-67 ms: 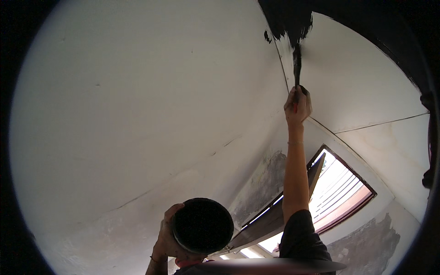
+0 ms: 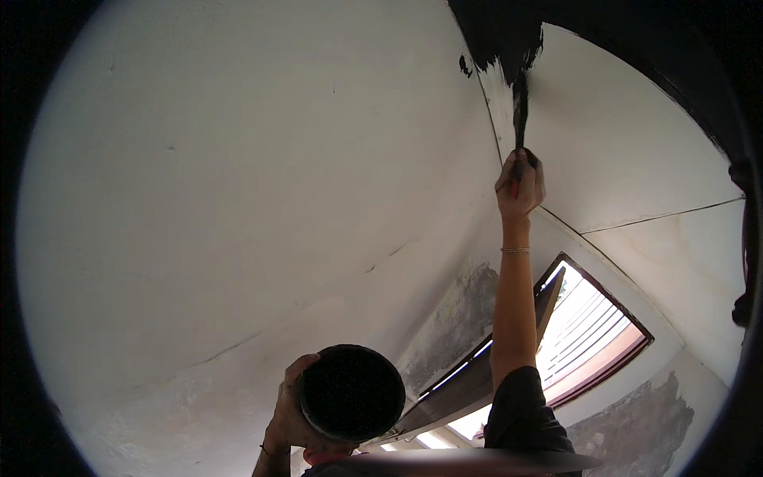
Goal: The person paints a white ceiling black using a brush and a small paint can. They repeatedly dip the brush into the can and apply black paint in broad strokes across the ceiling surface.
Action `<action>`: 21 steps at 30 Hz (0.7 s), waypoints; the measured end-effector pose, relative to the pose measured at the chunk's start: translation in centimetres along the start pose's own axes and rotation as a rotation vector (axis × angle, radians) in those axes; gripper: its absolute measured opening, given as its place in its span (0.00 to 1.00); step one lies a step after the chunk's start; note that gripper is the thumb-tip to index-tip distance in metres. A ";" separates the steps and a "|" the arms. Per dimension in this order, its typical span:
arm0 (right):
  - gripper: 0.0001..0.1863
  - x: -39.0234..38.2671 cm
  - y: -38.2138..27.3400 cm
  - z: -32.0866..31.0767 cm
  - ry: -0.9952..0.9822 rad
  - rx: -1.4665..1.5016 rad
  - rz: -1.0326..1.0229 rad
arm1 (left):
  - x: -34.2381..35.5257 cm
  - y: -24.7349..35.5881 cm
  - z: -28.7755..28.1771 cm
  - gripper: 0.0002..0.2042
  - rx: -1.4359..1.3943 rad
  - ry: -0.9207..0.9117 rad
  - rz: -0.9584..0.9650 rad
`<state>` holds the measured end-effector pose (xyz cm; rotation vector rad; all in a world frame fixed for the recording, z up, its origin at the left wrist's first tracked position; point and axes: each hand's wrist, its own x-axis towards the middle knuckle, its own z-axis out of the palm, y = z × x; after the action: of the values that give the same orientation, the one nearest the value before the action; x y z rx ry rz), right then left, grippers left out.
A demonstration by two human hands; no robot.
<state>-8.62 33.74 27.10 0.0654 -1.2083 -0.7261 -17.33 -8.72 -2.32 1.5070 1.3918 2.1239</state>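
My right hand (image 2: 520, 181) reaches up at upper right, closed round the handle of a paintbrush (image 2: 520, 111). Its bristles are coated in black and lie on the pale surface, just at the ragged lower edge of a patch of black paint (image 2: 501, 32). A bit of red shows on the handle below the fingers. Low in the picture, my left hand (image 2: 290, 409) grips a round dark pot (image 2: 352, 393) by its side, with the thumb over the rim. The pot's inside looks black, and I cannot make out how full it is.
A thin dark seam (image 2: 489, 119) runs down beside the brush, with a small black smudge (image 2: 465, 66) to its left. A barred window (image 2: 592, 318) with an opened dark shutter (image 2: 453, 393) lies beyond my right arm. Stained grey wall patches (image 2: 636, 421) flank it.
My right hand and the paintbrush have shifted very slightly to the right. The left hand and the pot stay where they were.
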 end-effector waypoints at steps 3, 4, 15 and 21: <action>0.09 3.5 0.1 0.1 0.051 0.060 -0.155 | 0.0 0.1 0.0 0.51 -0.046 0.011 -0.088; 0.09 4.2 0.1 0.4 -0.015 0.057 -0.147 | 0.0 0.1 0.0 0.50 -0.007 0.002 -0.015; 0.07 -0.3 2.8 -1.3 -0.353 0.046 -0.008 | 0.0 0.1 -0.1 0.40 -0.038 0.013 -0.050; 0.09 4.8 1.1 -1.6 -0.162 0.095 -0.192 | 0.6 0.8 0.3 0.34 -0.069 0.042 -0.085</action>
<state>-5.92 31.45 30.87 0.2070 -1.4041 -0.8534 -17.09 -8.59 -1.28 1.3612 1.3558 2.1405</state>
